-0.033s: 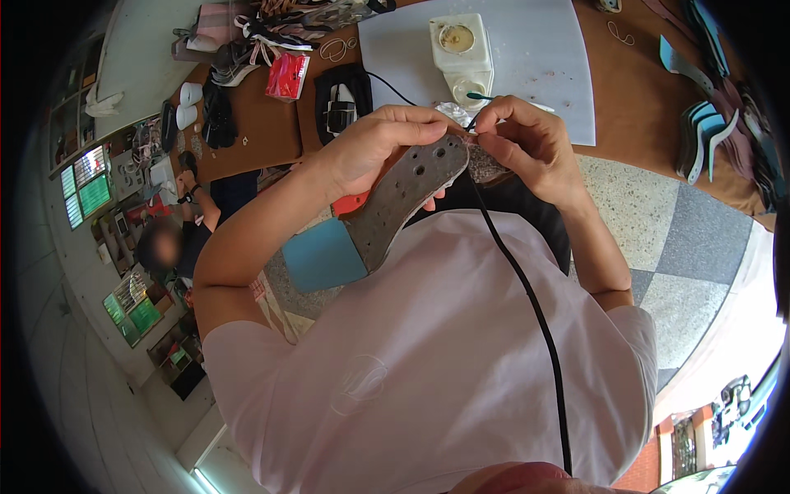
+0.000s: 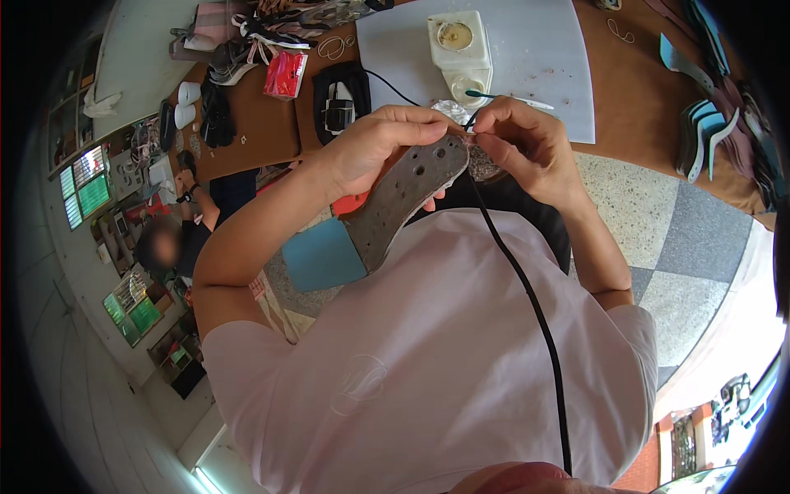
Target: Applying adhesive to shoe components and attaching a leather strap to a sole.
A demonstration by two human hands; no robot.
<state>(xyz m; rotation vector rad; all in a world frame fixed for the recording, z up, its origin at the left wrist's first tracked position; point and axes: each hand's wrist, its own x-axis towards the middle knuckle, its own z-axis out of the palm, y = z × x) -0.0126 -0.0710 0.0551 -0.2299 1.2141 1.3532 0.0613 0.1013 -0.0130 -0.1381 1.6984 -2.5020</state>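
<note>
My left hand (image 2: 383, 140) grips a grey sole-shaped piece (image 2: 403, 193) with several round holes, thumb along its toe-end edge. Some of its fingertips show beyond the piece's right side; the other fingers are hidden. A flat blue piece (image 2: 325, 255) sticks out at the lower end, and something red (image 2: 350, 202) shows beneath. Thumb and forefinger of my right hand (image 2: 531, 156) pinch closed at the toe end, on a small thin pinkish bit too little to name. A black cord (image 2: 527, 284) runs down across my shirt from near the hands.
On a white board (image 2: 543, 49) stands a white plastic container (image 2: 461, 62), a green-tipped stick (image 2: 510, 100) lying across it. Left of it are a black case (image 2: 339, 103), a red packet (image 2: 285, 76) and shoe parts. Blue and pink insole-like pieces (image 2: 704, 136) are stacked at right. Another person (image 2: 185, 235) works at far left.
</note>
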